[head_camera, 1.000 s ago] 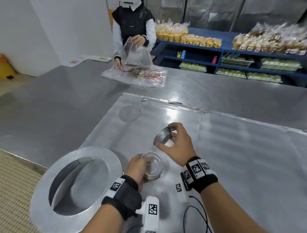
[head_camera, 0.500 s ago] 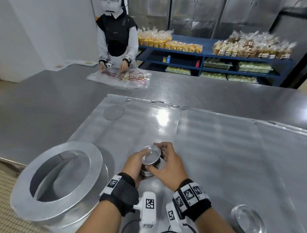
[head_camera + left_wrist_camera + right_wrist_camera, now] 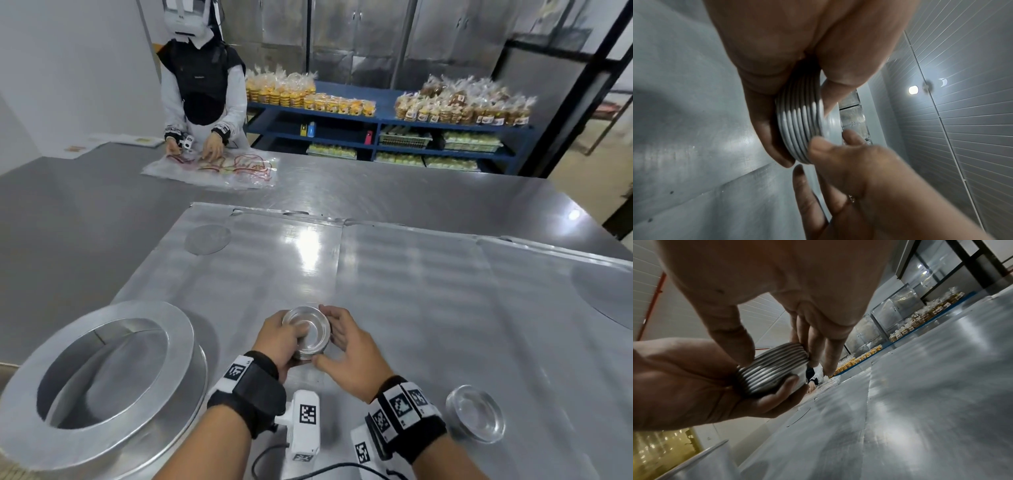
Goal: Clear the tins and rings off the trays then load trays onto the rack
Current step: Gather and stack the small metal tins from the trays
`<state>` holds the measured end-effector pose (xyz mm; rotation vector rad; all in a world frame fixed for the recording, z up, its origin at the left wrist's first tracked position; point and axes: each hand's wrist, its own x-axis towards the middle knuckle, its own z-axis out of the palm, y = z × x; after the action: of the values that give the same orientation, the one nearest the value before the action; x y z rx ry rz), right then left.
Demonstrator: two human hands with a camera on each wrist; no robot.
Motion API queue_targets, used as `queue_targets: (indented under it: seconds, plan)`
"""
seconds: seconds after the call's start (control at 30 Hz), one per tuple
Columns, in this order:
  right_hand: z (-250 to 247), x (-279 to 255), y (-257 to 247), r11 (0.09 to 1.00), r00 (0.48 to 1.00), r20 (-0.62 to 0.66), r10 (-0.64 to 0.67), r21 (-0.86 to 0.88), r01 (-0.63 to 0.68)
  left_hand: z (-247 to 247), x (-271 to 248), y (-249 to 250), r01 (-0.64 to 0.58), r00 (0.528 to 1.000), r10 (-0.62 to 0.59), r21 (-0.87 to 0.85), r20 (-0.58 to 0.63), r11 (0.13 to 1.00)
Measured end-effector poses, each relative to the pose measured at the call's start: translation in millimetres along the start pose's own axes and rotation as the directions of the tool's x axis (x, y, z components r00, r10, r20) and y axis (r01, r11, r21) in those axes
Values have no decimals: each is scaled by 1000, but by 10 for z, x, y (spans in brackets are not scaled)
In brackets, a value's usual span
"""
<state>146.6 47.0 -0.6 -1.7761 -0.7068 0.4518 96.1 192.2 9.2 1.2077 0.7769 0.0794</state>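
Observation:
A stack of several nested shallow metal tins (image 3: 308,337) is held just above the left tray (image 3: 260,267). My left hand (image 3: 286,337) grips the stack from the left, thumb on the top rim. My right hand (image 3: 339,339) cups its right side, thumb low at the front and fingers on the far rim. The left wrist view shows the ribbed rims of the stack (image 3: 799,126) between both hands. In the right wrist view the thumb and fingertips touch the stack (image 3: 772,368). One single tin (image 3: 476,418) lies on the right tray (image 3: 428,291) by my right wrist.
A large metal ring pan (image 3: 99,373) stands at the near left. A flat round disc (image 3: 207,239) lies at the left tray's far corner, and a bigger one (image 3: 606,294) at the right edge. Across the steel table a person handles plastic bags (image 3: 212,168).
My right hand carried its loose tin down onto the stack in my left hand and now cups the stack. My view shifted, bringing the single tin at the lower right into sight.

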Motion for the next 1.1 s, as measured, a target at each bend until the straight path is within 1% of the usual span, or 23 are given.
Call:
queue_targets:
  seconds: [0.17, 0.27, 0.33, 0.43, 0.53, 0.63, 0.7, 0.83, 0.9, 1.0, 1.1]
  plan:
    - [-85, -191, -9, 999, 999, -34, 38, -6, -38, -5, -124, -89, 16, 998, -18, 37, 54, 999]
    - [-133, -346, 21, 998, 994, -100, 46, -31, -49, 30, -211, -151, 31, 995, -37, 61, 97, 998]
    - [-177, -467, 41, 996, 989, -144, 35, -81, -47, 88, -262, -201, 44, 991, -53, 76, 125, 996]
    - [-287, -658, 95, 985, 975, -213, 54, -149, -87, 217, -339, -281, 42, 984, -60, 112, 166, 993]
    - [-442, -840, 198, 962, 942, -318, 111, -204, -182, 371, -421, -379, 31, 977, -62, 154, 202, 988]
    - [-642, -1012, 307, 937, 886, -431, 174, -204, -284, 525, -503, -479, 45, 967, -86, 172, 238, 984]
    - [-793, -1118, 370, 916, 850, -485, 207, -208, -342, 622, -544, -532, 58, 961, -106, 185, 256, 981]
    - [-1138, -1279, 520, 849, 797, -575, 183, -316, -423, 833, -568, -603, 62, 956, -116, 200, 270, 978]
    - [-1309, -1331, 619, 809, 784, -591, 188, -359, -465, 947, -554, -627, 71, 958, -122, 198, 261, 978]
    - [-1534, -1380, 734, 731, 769, -593, 239, -412, -544, 1113, -526, -676, 82, 963, -131, 204, 237, 976]
    - [-1698, -1388, 846, 679, 748, -564, 350, -397, -617, 1271, -471, -762, 110, 970, -146, 186, 193, 976]
